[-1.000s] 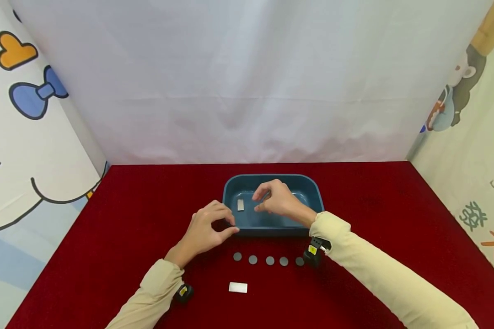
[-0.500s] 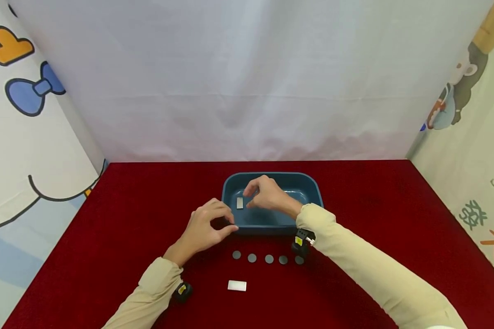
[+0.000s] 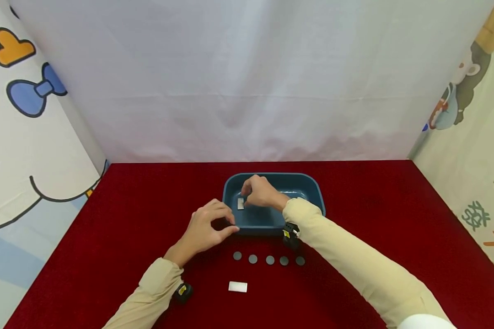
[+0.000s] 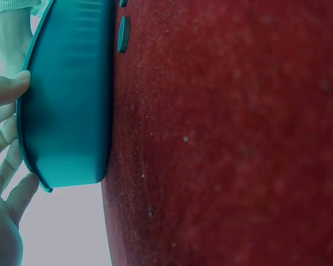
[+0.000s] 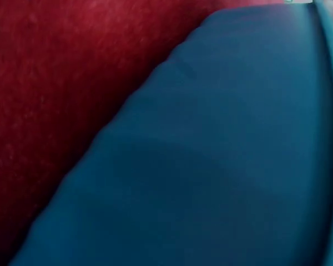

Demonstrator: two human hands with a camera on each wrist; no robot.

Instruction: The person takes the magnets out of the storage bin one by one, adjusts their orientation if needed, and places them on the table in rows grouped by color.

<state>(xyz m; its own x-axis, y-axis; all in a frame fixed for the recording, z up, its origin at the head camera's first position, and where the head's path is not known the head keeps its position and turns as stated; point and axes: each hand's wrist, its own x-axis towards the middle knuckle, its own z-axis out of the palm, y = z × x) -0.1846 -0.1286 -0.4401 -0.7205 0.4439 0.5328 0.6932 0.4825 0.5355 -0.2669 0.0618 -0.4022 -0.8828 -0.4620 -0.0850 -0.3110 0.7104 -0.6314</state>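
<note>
A blue plastic tub stands on the red cloth in the head view. My left hand holds its near-left corner, thumb at the front rim and fingers along the side; the left wrist view shows this thumb at the rim of the tub. Inside the tub, my right hand reaches in from the right, fingers bent and apart from the thumb. Its fingertips are right beside a small silver rectangular plate on the tub floor. The right wrist view shows only the tub's outer wall and cloth.
In front of the tub lies a row of several small grey discs. Nearer to me is a second silver rectangular plate. A white curtain hangs behind the red table surface, with printed cloths at both sides.
My right hand has moved left inside the tub, up to the silver plate, and its thumb and fingers have come closer together. The left hand stays at the tub's corner.
</note>
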